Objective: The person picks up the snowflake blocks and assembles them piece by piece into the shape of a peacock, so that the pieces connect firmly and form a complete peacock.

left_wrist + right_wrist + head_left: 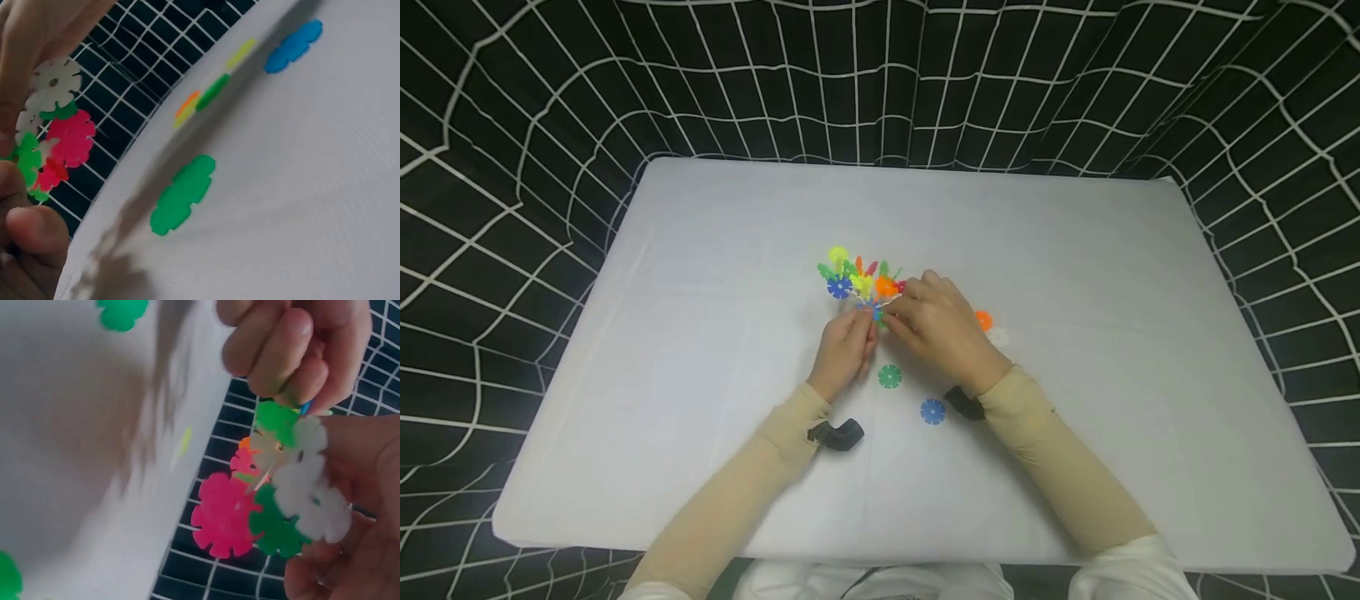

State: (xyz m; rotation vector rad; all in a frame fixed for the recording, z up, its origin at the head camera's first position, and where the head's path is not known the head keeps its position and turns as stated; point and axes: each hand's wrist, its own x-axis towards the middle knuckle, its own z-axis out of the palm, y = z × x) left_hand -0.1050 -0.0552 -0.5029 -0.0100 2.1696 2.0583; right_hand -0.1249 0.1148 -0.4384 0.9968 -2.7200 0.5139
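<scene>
Plastic cluster (862, 285): your left hand (842, 348) and right hand (943, 327) both pinch it; pressing askew could pop it apart over the green disc (890, 377) beside your left hand.

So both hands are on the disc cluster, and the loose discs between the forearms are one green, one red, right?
One colour is wrong: near the green disc lies a blue disc, not red, per the head view. Left hand and right hand are indeed on the disc cluster.
</scene>
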